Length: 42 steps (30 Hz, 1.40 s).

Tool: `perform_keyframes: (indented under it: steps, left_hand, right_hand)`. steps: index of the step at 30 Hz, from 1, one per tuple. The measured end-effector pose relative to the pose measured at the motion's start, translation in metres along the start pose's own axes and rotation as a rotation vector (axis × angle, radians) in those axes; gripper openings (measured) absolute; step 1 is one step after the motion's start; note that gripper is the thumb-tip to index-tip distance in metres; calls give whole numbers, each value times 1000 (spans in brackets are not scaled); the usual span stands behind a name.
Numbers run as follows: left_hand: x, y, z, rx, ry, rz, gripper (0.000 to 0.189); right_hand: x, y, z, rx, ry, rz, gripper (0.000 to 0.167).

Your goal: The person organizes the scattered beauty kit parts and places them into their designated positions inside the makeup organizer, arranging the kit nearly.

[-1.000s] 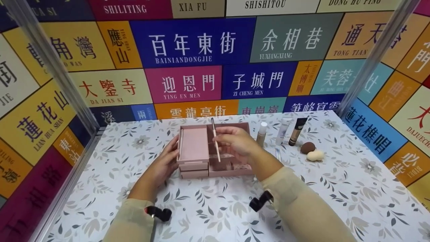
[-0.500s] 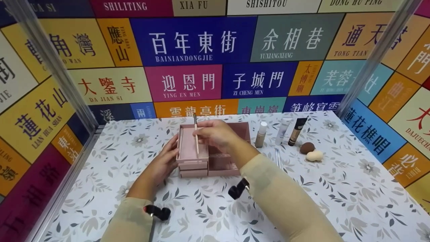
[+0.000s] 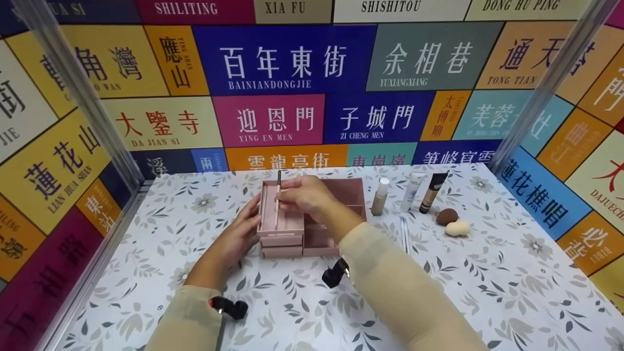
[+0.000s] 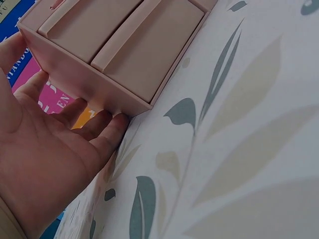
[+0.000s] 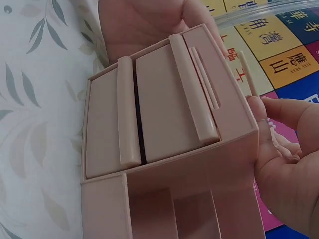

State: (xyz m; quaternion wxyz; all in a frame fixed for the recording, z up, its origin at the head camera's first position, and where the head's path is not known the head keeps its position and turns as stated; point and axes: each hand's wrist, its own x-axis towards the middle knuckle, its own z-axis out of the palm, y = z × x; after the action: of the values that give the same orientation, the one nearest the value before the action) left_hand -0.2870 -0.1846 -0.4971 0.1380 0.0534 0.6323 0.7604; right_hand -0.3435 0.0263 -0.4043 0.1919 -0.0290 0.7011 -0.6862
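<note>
A pink makeup organizer stands on the table, with two drawers stacked under a shallow top tray on its left and open compartments on its right. My right hand pinches a slim makeup brush between thumb and fingers, over the top tray. The brush's dark tip points away from me, and its pale lower end shows in the right wrist view as a thin stick. My left hand rests against the organizer's left side; in the left wrist view its extended fingers touch that wall.
Right of the organizer stand a foundation bottle, a pale tube and a black-capped tube. Farther right lie a brown sponge and a cream sponge. Thin sticks lie in front of the tubes. A printed wall closes the back.
My right hand has carried the brush leftward from above the right compartments to above the top tray, now slightly farther left. My left hand stays at the organizer's side.
</note>
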Motion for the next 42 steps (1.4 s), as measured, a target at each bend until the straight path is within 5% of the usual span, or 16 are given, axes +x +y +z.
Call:
perform_keyframes:
  steps: [8,13,23,29,42]
  left_hand:
    - [-1,-2,-1,-7,-15,5,66]
    - [-2,-2,0,-11,-26,7,67]
    - [-2,-1,0,21,-1,-23,66]
    - [-2,-1,-1,17,-2,-36,66]
    - [0,1,1,-26,-13,10,66]
  right_hand:
    - [1,-2,9,-203,28,13,43]
    - [1,-3,10,-227,33,28,45]
    - [2,-2,6,-180,23,29,49]
    - [-2,5,0,-104,40,-48,42]
    - [-53,22,-40,121,-9,-128,49]
